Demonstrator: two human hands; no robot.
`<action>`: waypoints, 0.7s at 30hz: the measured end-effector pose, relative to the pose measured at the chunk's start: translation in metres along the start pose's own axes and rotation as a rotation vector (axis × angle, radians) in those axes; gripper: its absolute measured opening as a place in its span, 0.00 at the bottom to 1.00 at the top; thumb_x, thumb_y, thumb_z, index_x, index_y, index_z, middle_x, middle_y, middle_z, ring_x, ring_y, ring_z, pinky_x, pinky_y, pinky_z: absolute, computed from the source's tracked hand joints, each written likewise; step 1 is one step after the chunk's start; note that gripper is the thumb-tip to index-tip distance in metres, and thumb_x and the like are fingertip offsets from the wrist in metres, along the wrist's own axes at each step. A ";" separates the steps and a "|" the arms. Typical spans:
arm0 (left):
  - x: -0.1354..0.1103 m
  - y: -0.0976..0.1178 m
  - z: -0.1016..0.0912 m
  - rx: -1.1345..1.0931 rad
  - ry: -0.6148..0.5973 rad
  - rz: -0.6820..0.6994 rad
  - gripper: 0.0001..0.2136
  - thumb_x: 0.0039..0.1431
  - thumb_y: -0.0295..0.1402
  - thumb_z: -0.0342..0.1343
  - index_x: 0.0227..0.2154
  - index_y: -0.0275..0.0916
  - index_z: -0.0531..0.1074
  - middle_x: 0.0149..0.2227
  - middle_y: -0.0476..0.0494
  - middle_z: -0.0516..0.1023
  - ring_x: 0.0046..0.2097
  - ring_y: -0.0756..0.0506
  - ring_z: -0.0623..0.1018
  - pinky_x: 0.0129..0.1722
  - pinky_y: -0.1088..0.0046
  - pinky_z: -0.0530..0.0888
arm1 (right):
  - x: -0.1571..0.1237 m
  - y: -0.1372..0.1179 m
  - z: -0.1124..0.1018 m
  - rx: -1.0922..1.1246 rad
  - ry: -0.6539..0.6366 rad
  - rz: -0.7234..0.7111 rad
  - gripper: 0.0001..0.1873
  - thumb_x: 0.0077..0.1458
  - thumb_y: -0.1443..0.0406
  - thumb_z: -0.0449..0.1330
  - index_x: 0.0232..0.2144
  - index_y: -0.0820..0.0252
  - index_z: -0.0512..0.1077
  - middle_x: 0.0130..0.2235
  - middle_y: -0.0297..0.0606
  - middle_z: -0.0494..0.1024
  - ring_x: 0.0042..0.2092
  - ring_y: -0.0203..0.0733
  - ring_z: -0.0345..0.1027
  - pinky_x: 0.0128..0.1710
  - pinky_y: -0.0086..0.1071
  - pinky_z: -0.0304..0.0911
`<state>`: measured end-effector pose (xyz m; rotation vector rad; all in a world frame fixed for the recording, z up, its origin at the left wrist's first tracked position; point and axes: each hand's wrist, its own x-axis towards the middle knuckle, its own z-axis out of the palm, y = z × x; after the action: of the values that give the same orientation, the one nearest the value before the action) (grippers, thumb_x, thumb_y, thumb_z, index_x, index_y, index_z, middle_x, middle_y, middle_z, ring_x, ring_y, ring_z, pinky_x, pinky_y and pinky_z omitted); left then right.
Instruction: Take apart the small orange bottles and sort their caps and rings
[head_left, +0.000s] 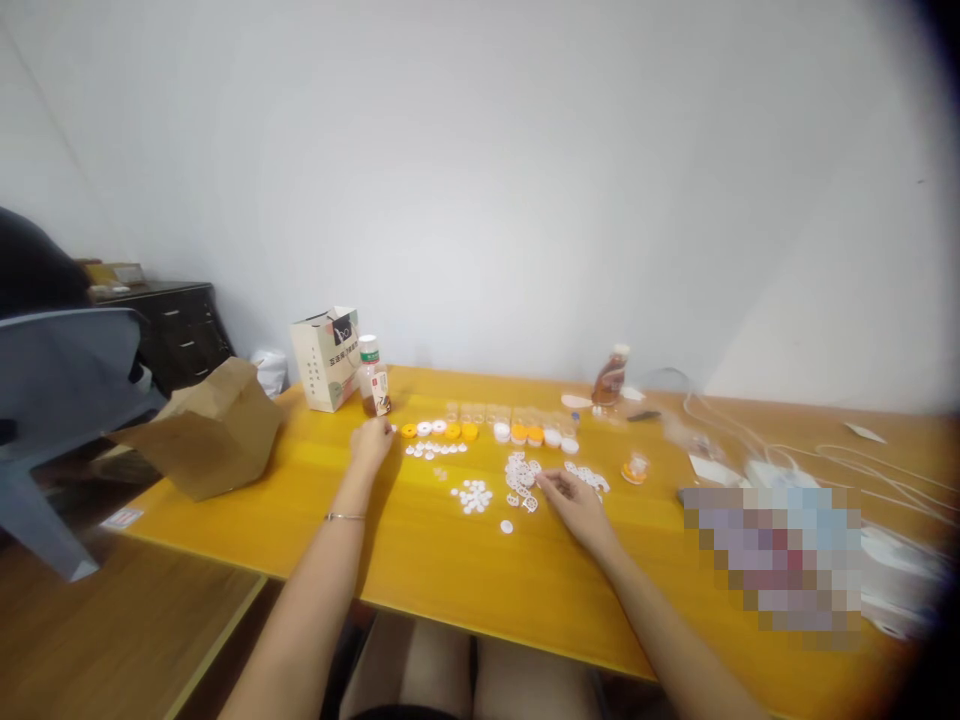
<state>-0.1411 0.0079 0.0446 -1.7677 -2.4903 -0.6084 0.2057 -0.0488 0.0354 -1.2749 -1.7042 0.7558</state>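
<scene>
My left hand (371, 441) rests on the yellow table (450, 560) with its fingers curled, just left of a row of orange and white caps (439, 430); what it holds, if anything, is hidden. My right hand (574, 500) lies further right, fingers pinched beside a heap of small white lace-like pieces (521, 478). A loose cluster of white discs (472, 495) sits between my hands. More orange and white caps (534, 435) and small clear cups line up behind.
A brown paper bag (214, 430) lies at the table's left end. A white printed bag (326, 358) and a drink bottle (373, 378) stand behind my left hand. A brown bottle (611, 376) stands further right, with white cables (825, 455). A grey chair (60, 400) stands left.
</scene>
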 end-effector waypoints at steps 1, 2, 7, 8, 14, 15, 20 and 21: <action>0.000 -0.001 0.002 0.003 -0.011 -0.007 0.09 0.54 0.35 0.49 0.31 0.37 0.71 0.35 0.39 0.75 0.38 0.42 0.74 0.34 0.72 0.65 | 0.001 0.001 0.000 -0.007 0.006 -0.004 0.19 0.47 0.50 0.53 0.30 0.60 0.69 0.29 0.38 0.74 0.30 0.40 0.65 0.32 0.32 0.60; 0.000 -0.001 0.004 0.007 -0.021 -0.014 0.09 0.53 0.35 0.49 0.30 0.37 0.71 0.35 0.38 0.75 0.38 0.42 0.74 0.34 0.71 0.65 | 0.001 0.003 0.000 -0.013 0.016 -0.007 0.19 0.48 0.50 0.53 0.30 0.59 0.69 0.29 0.38 0.74 0.30 0.40 0.65 0.32 0.32 0.61; -0.002 -0.003 0.005 0.020 -0.045 -0.019 0.09 0.53 0.32 0.48 0.30 0.36 0.72 0.35 0.36 0.75 0.39 0.41 0.74 0.33 0.72 0.66 | 0.012 0.022 -0.011 -0.032 0.208 -0.027 0.18 0.48 0.52 0.52 0.32 0.60 0.69 0.32 0.41 0.73 0.33 0.42 0.64 0.34 0.34 0.61; -0.003 -0.001 0.003 0.017 -0.044 -0.010 0.09 0.53 0.32 0.48 0.30 0.36 0.72 0.35 0.36 0.75 0.38 0.41 0.74 0.33 0.71 0.66 | 0.016 0.028 -0.016 -0.061 0.283 -0.030 0.19 0.48 0.52 0.52 0.34 0.61 0.68 0.33 0.41 0.72 0.34 0.43 0.64 0.35 0.35 0.60; -0.028 0.034 -0.007 -0.089 -0.027 0.249 0.09 0.56 0.33 0.48 0.35 0.37 0.71 0.39 0.41 0.74 0.40 0.46 0.72 0.38 0.75 0.66 | 0.046 0.075 -0.054 -0.398 0.811 0.014 0.28 0.43 0.56 0.53 0.45 0.67 0.62 0.46 0.52 0.66 0.50 0.55 0.55 0.49 0.46 0.48; -0.038 0.045 -0.007 -0.135 -0.042 0.349 0.09 0.57 0.34 0.47 0.35 0.39 0.71 0.38 0.44 0.74 0.39 0.48 0.72 0.39 0.77 0.66 | 0.052 0.083 -0.060 -0.424 0.841 0.060 0.31 0.42 0.57 0.54 0.47 0.69 0.60 0.48 0.55 0.64 0.52 0.57 0.52 0.50 0.47 0.46; -0.095 0.091 -0.003 -0.382 -0.300 1.061 0.10 0.60 0.36 0.46 0.37 0.39 0.70 0.34 0.46 0.72 0.35 0.50 0.72 0.37 0.78 0.67 | 0.071 0.111 -0.076 -0.505 0.767 0.216 0.37 0.38 0.57 0.56 0.50 0.75 0.56 0.49 0.61 0.63 0.52 0.60 0.53 0.50 0.47 0.46; -0.104 0.097 -0.001 -0.385 -0.313 1.133 0.11 0.59 0.37 0.47 0.39 0.39 0.69 0.36 0.45 0.71 0.37 0.50 0.71 0.38 0.77 0.67 | 0.073 0.114 -0.077 -0.516 0.750 0.226 0.37 0.38 0.57 0.56 0.49 0.75 0.57 0.49 0.61 0.64 0.52 0.60 0.54 0.50 0.47 0.47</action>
<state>-0.0159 -0.0590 0.0485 -3.0946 -1.0672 -0.7178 0.3163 0.0525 -0.0068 -1.8274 -1.1623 -0.0919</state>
